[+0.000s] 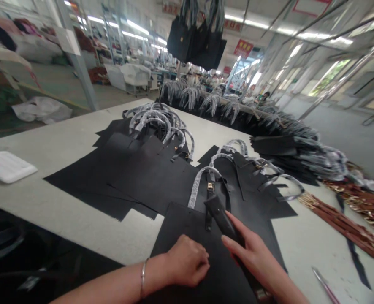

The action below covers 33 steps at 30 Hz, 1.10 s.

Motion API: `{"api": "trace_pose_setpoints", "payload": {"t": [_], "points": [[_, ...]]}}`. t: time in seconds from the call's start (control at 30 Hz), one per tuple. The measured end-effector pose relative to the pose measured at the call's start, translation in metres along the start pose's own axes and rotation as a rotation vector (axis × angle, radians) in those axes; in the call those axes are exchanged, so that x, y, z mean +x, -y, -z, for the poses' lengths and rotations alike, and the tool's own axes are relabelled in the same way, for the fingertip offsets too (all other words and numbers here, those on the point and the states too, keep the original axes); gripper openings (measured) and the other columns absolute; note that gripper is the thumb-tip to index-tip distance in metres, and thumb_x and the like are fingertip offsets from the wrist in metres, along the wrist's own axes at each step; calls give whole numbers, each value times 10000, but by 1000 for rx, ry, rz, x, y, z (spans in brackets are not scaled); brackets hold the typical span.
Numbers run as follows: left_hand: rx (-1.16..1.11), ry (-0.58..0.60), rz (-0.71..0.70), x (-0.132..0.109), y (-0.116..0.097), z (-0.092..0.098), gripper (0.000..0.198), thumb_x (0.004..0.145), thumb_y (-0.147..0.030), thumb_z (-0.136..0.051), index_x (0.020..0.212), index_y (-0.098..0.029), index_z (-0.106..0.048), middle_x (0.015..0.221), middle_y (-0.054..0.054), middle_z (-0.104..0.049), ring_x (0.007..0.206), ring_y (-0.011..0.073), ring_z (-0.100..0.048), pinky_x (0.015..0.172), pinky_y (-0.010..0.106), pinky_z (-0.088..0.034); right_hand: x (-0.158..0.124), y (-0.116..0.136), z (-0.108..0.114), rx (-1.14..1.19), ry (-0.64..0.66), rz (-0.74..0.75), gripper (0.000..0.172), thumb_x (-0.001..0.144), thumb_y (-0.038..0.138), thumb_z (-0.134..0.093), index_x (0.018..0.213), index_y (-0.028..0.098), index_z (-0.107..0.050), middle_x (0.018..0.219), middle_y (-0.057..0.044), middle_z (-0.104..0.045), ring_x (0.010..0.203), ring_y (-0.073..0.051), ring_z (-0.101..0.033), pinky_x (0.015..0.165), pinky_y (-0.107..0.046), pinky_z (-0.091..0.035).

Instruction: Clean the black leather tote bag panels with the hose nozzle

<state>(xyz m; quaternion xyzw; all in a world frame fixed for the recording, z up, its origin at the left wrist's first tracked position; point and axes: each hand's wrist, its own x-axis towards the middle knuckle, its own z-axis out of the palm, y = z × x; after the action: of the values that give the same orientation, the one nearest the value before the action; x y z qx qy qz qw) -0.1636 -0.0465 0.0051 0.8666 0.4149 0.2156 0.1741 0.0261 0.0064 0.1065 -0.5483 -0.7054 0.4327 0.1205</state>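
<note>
My right hand is closed around a long black leather-like strap; a small round stud shows near its far end. That end lies over a black bag panel, close to a narrow black tab with a gold buckle. Beside it arches a bag handle in crinkled clear wrapping. My left hand, with a silver bangle at the wrist, rests curled on the same panel. Its fingers are folded under, so whatever they hold, if anything, is hidden.
More black panels with wrapped handles lie spread at left. Stacked bag pieces and brown straps with gold rings line the right side. A pointed tool lies lower right, a white pad far left. Black bags hang overhead.
</note>
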Motion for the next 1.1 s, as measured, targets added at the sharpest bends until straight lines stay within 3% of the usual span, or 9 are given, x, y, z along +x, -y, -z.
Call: {"api": "trace_pose_setpoints", "payload": {"t": [0.17, 0.27, 0.33, 0.5, 0.63, 0.73, 0.93, 1.0, 1.1], "points": [[116, -153, 188, 61, 39, 23, 208, 902, -184, -476, 1047, -193, -625, 982, 43, -667, 861, 170, -642, 755, 268, -497, -31, -69, -2, 46, -131, -55, 785, 768, 551, -604, 1407, 123, -450, 1172, -119, -686, 1111, -292, -610, 960, -356, -474], [206, -141, 128, 103, 73, 34, 383, 880, -38, -412, 1209, -181, -545, 1222, 103, -581, 1038, 195, -591, 835, 311, -478, -41, -92, -18, 113, -75, -144, 893, 793, 633, -531, 1492, 134, -284, 813, -62, -749, 790, -270, -698, 729, -350, -553], [238, -90, 58, 126, 90, 40, 348, 870, -31, -439, 1137, -200, -587, 1240, 103, -569, 1049, 209, -582, 837, 336, -471, -44, -97, -27, 126, -76, -153, 922, 786, 661, -522, 1510, 171, -228, 686, -21, -724, 661, -257, -688, 640, -342, -550], [293, 8, -106, 152, 111, 54, 192, 858, -57, -528, 889, -208, -643, 1079, 53, -647, 1077, 197, -570, 920, 352, -419, -44, -102, -39, 69, -151, -142, 796, 804, 581, -546, 1491, 272, -292, 972, -26, -763, 960, -302, -701, 823, -363, -545], [302, 41, -178, 145, 110, 62, 226, 871, -40, -502, 919, -215, -636, 1195, 36, -633, 1286, 177, -442, 1070, 365, -298, -41, -110, -41, 18, -215, -83, 746, 823, 484, -533, 1473, 167, -349, 1389, -80, -561, 1287, -282, -512, 1048, -337, -430], [307, 76, -156, 128, 98, 67, 240, 836, -1, -506, 936, -191, -612, 1034, 49, -685, 1130, 166, -578, 1076, 356, -305, -39, -114, -41, 7, -212, -35, 740, 824, 448, -540, 1462, 120, -361, 1478, -100, -448, 1366, -255, -409, 1121, -325, -349], [308, 41, 88, 65, 47, 73, 134, 793, -74, -534, 890, -159, -572, 815, 94, -685, 764, 249, -682, 682, 332, -509, -37, -108, -38, 54, -168, -31, 775, 851, 472, -497, 1479, 66, -294, 1477, -127, -442, 1364, -257, -413, 1129, -348, -335], [93, 26, 218, 41, 27, 66, 61, 814, -144, -538, 855, -177, -569, 739, 53, -672, 695, 227, -682, 606, 291, -499, -41, -98, -33, 92, -168, -75, 803, 841, 496, -493, 1485, 69, -277, 1434, -129, -505, 1339, -271, -448, 1105, -367, -367], [-625, -38, 546, 11, -1, 43, 89, 843, -257, -534, 823, -173, -557, 672, 17, -650, 592, 175, -667, 536, 238, -481, -55, -76, -22, 151, -195, -141, 851, 806, 553, -514, 1482, 85, -296, 1363, -125, -579, 1291, -297, -493, 1040, -373, -424]]}}
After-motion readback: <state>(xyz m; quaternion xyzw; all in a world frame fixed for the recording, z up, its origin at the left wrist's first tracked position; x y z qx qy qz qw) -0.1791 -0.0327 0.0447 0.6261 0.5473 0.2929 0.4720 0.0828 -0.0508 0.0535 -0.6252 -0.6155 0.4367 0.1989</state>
